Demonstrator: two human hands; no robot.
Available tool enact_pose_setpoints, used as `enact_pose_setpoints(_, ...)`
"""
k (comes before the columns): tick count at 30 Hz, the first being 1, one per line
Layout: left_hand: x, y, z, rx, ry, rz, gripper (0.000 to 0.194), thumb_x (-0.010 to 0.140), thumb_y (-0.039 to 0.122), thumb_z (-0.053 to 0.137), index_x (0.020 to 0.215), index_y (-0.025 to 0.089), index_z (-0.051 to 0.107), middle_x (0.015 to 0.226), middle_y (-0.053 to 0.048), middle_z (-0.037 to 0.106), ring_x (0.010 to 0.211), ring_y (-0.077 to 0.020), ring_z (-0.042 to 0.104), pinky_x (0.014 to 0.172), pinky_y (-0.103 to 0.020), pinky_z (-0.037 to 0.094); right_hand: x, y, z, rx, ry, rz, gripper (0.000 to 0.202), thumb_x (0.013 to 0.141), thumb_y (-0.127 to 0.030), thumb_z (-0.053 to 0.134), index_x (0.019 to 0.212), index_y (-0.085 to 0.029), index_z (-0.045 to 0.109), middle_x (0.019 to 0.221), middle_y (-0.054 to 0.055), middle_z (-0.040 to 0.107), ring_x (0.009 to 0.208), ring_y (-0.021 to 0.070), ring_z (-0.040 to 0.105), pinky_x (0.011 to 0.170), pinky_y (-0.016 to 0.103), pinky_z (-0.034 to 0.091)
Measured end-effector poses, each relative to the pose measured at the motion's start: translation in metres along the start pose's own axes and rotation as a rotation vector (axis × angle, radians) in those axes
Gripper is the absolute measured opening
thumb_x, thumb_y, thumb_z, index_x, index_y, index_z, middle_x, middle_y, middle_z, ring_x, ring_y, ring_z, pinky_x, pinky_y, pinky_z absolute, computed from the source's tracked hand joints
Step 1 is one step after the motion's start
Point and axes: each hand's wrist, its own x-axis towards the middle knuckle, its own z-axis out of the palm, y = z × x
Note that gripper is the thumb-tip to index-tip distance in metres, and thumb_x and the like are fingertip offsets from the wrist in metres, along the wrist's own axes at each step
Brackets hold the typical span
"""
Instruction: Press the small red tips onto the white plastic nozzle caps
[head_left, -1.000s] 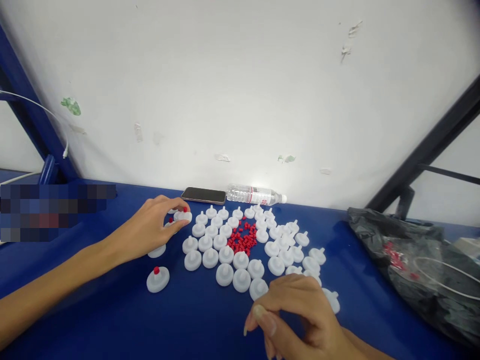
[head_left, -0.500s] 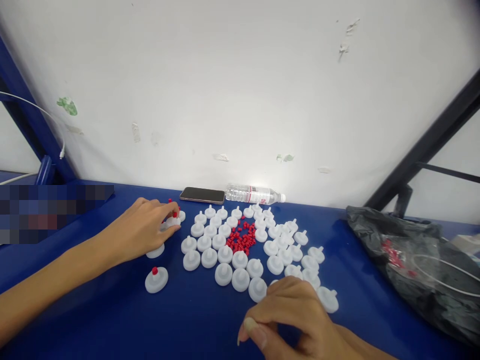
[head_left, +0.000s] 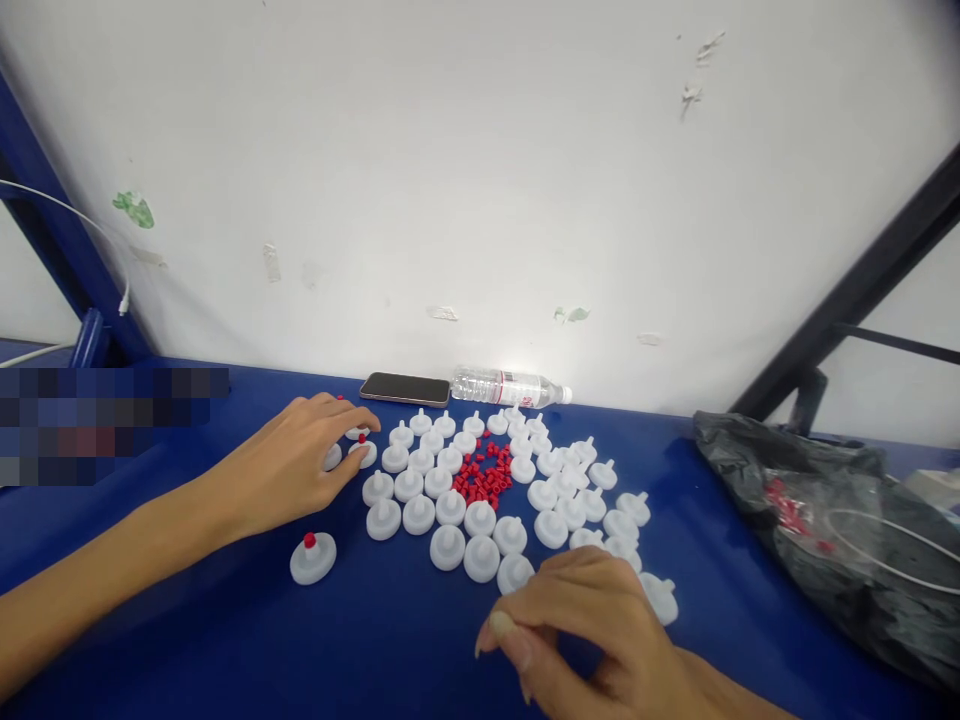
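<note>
My left hand (head_left: 300,465) is open over the left group, thumb and fingers apart. Between its fingertips stands a white disc with a spout and a small red cap (head_left: 363,453). More such discs are partly hidden behind the fingers, and a single red-capped white disc (head_left: 313,560) sits nearer to me. My right hand (head_left: 585,630) is closed at the front, thumb pressed to the index finger; whatever it holds, if anything, is hidden. Beyond it stand many uncapped white spouted discs (head_left: 481,558) around a pile of small red caps (head_left: 484,480).
A phone (head_left: 405,389) and a lying clear plastic bottle (head_left: 510,387) are by the wall. On the right lies a black plastic bag (head_left: 840,600) with a clear bag of red pieces (head_left: 791,510) on it. A dark blue sheet (head_left: 390,650) covers the table.
My left hand has moved slightly right and its fingers have spread, leaving a red-capped disc standing between them. The right hand stays pinched in nearly the same place.
</note>
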Motion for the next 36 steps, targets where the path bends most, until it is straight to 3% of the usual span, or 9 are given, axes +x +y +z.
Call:
enact_pose_setpoints(4, -0.001, 0.020, -0.009, -0.035, 0.070, 0.125, 0.027, 0.100, 0.040, 0.049, 0.102, 0.025, 0.071, 0.112, -0.007, 0.074, 0.109, -0.0304, 0.061, 0.096, -0.045, 0.045, 0.011, 0.008, -0.017, -0.210, 0.116, -0.067, 0.021, 0.101, -0.017, 0.056, 0.089, -0.018, 0.074, 0.064, 0.000, 0.072, 0.050, 0.0116, 0.064, 0.052, 0.024, 0.049)
enact_pose_setpoints(6, -0.002, 0.028, -0.010, -0.054, 0.069, 0.173, 0.027, 0.101, 0.037, 0.047, 0.096, 0.024, 0.071, 0.105, -0.007, 0.073, 0.105, -0.0287, 0.060, 0.094, -0.044, 0.045, 0.016, 0.020, -0.027, -0.349, 0.147, -0.050, 0.018, 0.102, -0.018, 0.056, 0.098, -0.018, 0.074, 0.076, 0.004, 0.076, 0.062, 0.0153, 0.068, 0.059, 0.028, 0.052)
enact_pose_setpoints(10, -0.003, 0.031, -0.007, -0.086, 0.041, 0.210, 0.026, 0.102, 0.037, 0.050, 0.093, 0.025, 0.071, 0.099, -0.005, 0.072, 0.101, -0.0265, 0.059, 0.097, -0.043, 0.044, 0.023, 0.047, -0.041, -0.532, -0.025, 0.063, 0.024, 0.105, -0.016, 0.051, 0.116, -0.021, 0.073, 0.103, 0.008, 0.079, 0.094, 0.0248, 0.071, 0.086, 0.041, 0.057)
enact_pose_setpoints(17, -0.002, 0.018, 0.001, -0.132, 0.026, 0.200, 0.027, 0.100, 0.041, 0.052, 0.091, 0.026, 0.072, 0.096, -0.005, 0.073, 0.096, -0.0265, 0.062, 0.087, -0.040, 0.048, 0.023, 0.066, -0.042, -0.555, -0.275, 0.102, 0.036, 0.104, -0.008, 0.046, 0.128, -0.022, 0.070, 0.109, 0.009, 0.075, 0.106, 0.0286, 0.067, 0.092, 0.049, 0.057)
enact_pose_setpoints(23, -0.001, 0.021, -0.012, -0.093, 0.071, 0.222, 0.026, 0.104, 0.040, 0.051, 0.092, 0.025, 0.069, 0.096, -0.004, 0.072, 0.093, -0.0247, 0.061, 0.084, -0.040, 0.046, 0.021, 0.063, -0.039, -0.547, -0.377, 0.137, 0.035, 0.104, -0.011, 0.052, 0.132, -0.026, 0.069, 0.117, 0.008, 0.072, 0.113, 0.0273, 0.064, 0.096, 0.047, 0.056)
enact_pose_setpoints(28, -0.008, 0.046, -0.029, -0.140, 0.195, 0.452, 0.013, 0.103, 0.022, 0.055, 0.094, 0.022, 0.063, 0.088, -0.002, 0.066, 0.087, -0.0203, 0.056, 0.085, -0.037, 0.045, 0.021, 0.066, -0.040, -0.543, -0.371, 0.138, 0.021, 0.103, -0.017, 0.060, 0.119, -0.025, 0.073, 0.115, 0.007, 0.072, 0.112, 0.0264, 0.064, 0.097, 0.046, 0.054)
enact_pose_setpoints(32, -0.020, 0.072, -0.019, -0.209, 0.105, 0.557, 0.017, 0.105, 0.014, 0.049, 0.095, 0.020, 0.062, 0.088, -0.003, 0.064, 0.087, -0.0205, 0.055, 0.087, -0.038, 0.043, 0.021, 0.070, -0.039, -0.534, -0.369, 0.146, 0.009, 0.101, -0.021, 0.068, 0.106, -0.024, 0.074, 0.110, 0.006, 0.074, 0.108, 0.0263, 0.065, 0.097, 0.045, 0.051)
enact_pose_setpoints(36, -0.030, 0.084, -0.004, -0.203, -0.059, 0.564, 0.018, 0.106, 0.017, 0.050, 0.092, 0.020, 0.061, 0.088, -0.002, 0.063, 0.085, -0.0210, 0.057, 0.074, -0.034, 0.044, 0.022, 0.070, -0.039, -0.519, -0.355, 0.164, 0.004, 0.097, -0.020, 0.073, 0.100, -0.023, 0.073, 0.105, 0.004, 0.076, 0.107, 0.0258, 0.066, 0.096, 0.044, 0.050)
